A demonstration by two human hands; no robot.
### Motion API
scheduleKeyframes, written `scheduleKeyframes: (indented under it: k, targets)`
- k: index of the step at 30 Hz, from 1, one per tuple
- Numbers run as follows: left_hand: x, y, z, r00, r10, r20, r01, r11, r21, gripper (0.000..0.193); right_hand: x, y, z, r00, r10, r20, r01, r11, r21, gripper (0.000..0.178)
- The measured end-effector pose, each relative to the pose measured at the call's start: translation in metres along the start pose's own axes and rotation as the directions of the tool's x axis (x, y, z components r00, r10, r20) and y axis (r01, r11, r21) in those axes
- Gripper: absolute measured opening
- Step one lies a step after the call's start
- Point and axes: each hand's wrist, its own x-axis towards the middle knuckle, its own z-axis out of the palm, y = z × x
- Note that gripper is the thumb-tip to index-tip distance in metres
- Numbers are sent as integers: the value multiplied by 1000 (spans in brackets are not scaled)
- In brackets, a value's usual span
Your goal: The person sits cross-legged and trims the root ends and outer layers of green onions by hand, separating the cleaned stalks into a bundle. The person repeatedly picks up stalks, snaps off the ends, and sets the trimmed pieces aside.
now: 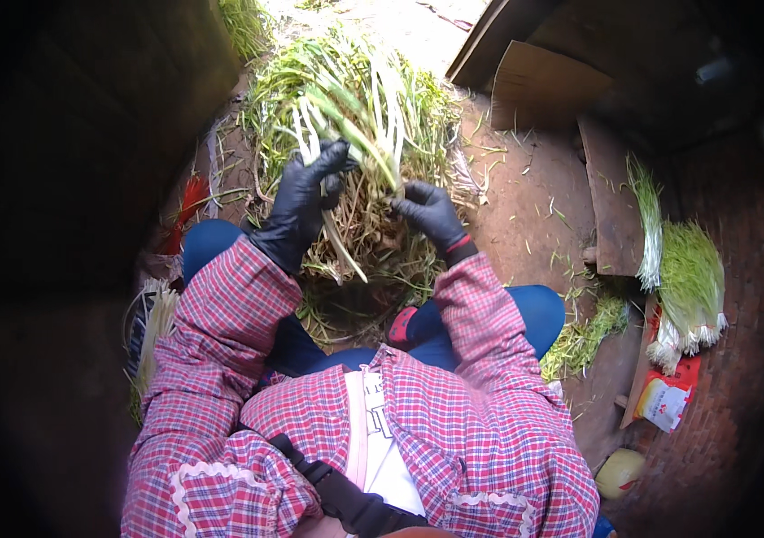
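Note:
My left hand [294, 202], in a black glove, is closed around a few white-stemmed scallions [307, 133]. Their pale stems stick up above the fist, and one long pale stalk [342, 247] hangs below it. My right hand [431, 213], also gloved in black, has its fingers pinched at the lower end of a green scallion stalk [366, 143] that slants between both hands. Just beyond and beneath them lies a large heap of scallions [274, 90], with leafy tops at the far side and brown, rooty matter nearer my knees.
Trimmed scallion bundles [689, 278] lie at the right, beside a red and white package [666, 402]. Cardboard [543, 85] stands at the far right. Green scraps [593, 334] litter the brown floor. More pale stalks [159, 327] lie by my left elbow, and red strands [190, 202] by my left knee.

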Motion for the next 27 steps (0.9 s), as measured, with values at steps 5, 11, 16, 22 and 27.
scheduleKeyframes:
  k: [5, 11, 16, 22, 27]
  targets:
    - [-6, -15, -10, 997, -17, 77, -10, 940, 341, 19, -5, 18, 22, 935, -353, -14, 353, 935, -3, 25]
    - [6, -34, -37, 999, -42, 26, 28, 911, 412, 32, -2, 29, 51, 783, -591, 195, 494, 400, -771, 29]
    - [1, -37, -36, 989, -119, 88, 81, 934, 347, 30, 30, 33, 53, 990, -38, 136, 17, 988, 155, 28]
    - [5, -38, -50, 1000, 8, -31, 1, 965, 261, 22, 52, 32, 72, 964, -99, -246, 233, 763, 603, 20]
    - [25, -12, -80, 987, 148, -66, -152, 987, -57, 21, 57, 70, 8, 979, -168, -112, 199, 715, 670, 21]
